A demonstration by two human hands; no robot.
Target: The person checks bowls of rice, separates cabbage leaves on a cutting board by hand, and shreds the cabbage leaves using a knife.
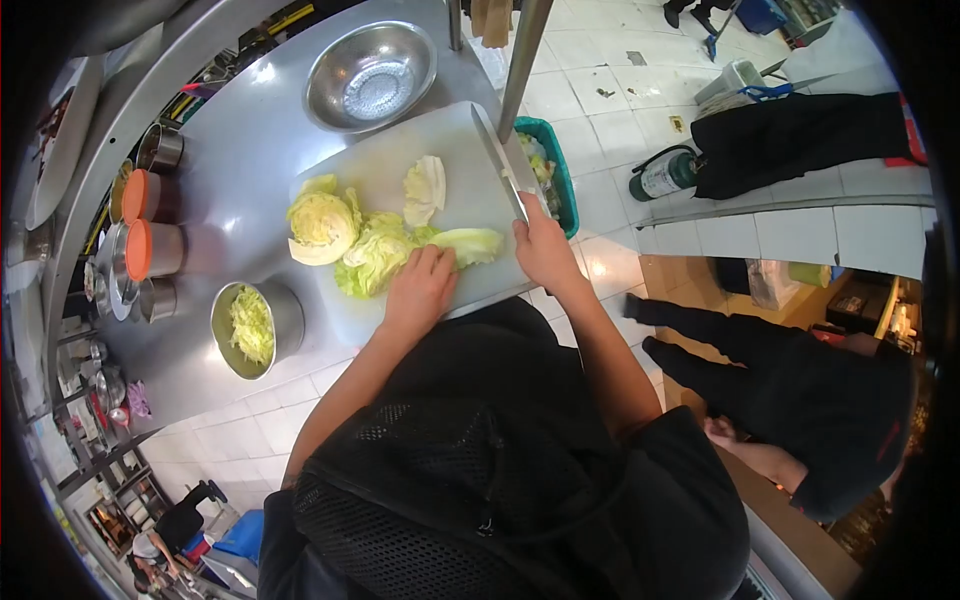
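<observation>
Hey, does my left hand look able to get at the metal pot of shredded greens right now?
Probably yes. Your left hand is on the lettuce, but the metal pot has an open top, and only bare cutting board and tabletop seem to lie between.

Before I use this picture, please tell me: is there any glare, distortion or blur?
Head view: glare spots whiten the steel table; head view: the shelf edge looks bowed and corners go black; head view: the lettuce looks fairly sharp, the lower-left edge softer.
</observation>
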